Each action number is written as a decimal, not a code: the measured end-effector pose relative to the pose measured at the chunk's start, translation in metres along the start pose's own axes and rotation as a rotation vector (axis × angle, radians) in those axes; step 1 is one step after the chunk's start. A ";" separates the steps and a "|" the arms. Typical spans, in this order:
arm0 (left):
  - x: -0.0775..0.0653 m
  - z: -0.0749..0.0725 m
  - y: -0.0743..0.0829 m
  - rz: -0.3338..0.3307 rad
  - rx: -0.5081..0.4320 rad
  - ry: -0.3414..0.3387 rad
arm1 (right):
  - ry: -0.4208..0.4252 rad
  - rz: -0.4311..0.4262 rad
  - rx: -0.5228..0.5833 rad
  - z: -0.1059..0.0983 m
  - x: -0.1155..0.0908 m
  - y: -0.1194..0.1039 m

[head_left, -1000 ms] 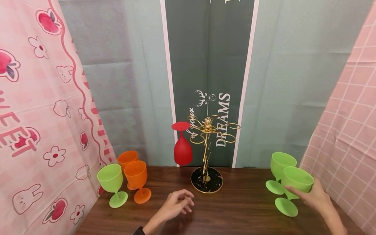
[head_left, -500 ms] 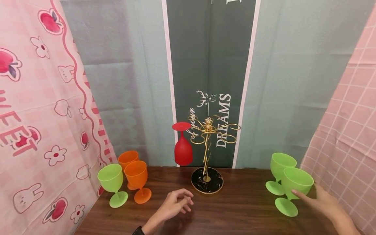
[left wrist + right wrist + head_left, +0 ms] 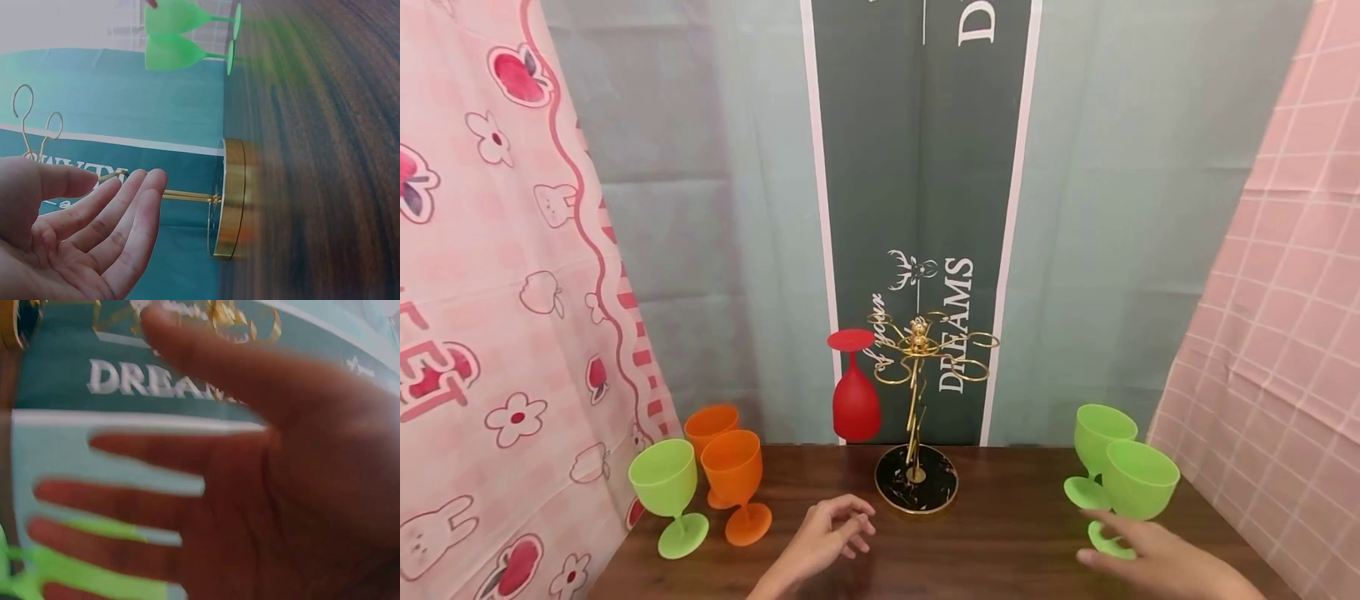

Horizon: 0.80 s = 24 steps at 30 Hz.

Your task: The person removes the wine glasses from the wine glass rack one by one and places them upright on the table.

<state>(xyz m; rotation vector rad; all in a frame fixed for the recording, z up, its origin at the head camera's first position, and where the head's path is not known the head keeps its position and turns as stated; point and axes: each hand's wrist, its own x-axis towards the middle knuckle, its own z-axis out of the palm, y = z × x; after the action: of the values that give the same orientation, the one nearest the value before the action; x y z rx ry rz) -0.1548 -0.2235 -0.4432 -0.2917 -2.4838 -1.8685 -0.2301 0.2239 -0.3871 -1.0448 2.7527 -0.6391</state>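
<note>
My right hand (image 3: 1157, 558) is in front of two green goblets at the right, fingers spread and holding nothing; it hides part of the nearer green goblet's (image 3: 1141, 479) foot. Behind that one stands the other green goblet (image 3: 1101, 437). My left hand (image 3: 823, 537) hovers over the table with loosely bent fingers and nothing in them, in front of a gold rack (image 3: 916, 400) with a round black base. From the rack's left side a red goblet (image 3: 856, 404) hangs upside down. The left wrist view shows the left palm (image 3: 81, 262) beside the rack's base (image 3: 231, 200).
On the left of the wooden table (image 3: 970, 558) stand two orange goblets, one nearer (image 3: 733, 471) and one behind (image 3: 709, 423), with a green goblet (image 3: 664, 479) next to them. Patterned pink cloth (image 3: 512, 333) hangs at the left, pink checked cloth (image 3: 1285, 333) at the right.
My right hand has let go of the nearer green goblet and moved left and toward me, fingers spreading. The left hand stays nearly in place. The head view has tilted and shifted slightly.
</note>
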 end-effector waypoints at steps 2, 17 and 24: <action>0.001 -0.003 0.001 0.008 0.009 0.015 | -0.047 -0.117 0.031 0.011 0.012 -0.005; -0.002 -0.014 0.017 0.022 0.038 0.090 | -0.060 -0.171 0.210 0.067 0.057 -0.068; 0.008 -0.047 0.052 0.119 0.191 0.393 | -0.256 -0.162 0.205 0.062 0.061 -0.068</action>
<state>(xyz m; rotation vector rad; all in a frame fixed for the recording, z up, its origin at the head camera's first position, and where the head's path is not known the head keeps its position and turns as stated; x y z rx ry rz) -0.1588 -0.2536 -0.3791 -0.0565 -2.2940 -1.4616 -0.2186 0.1171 -0.4117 -1.2156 2.3481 -0.7334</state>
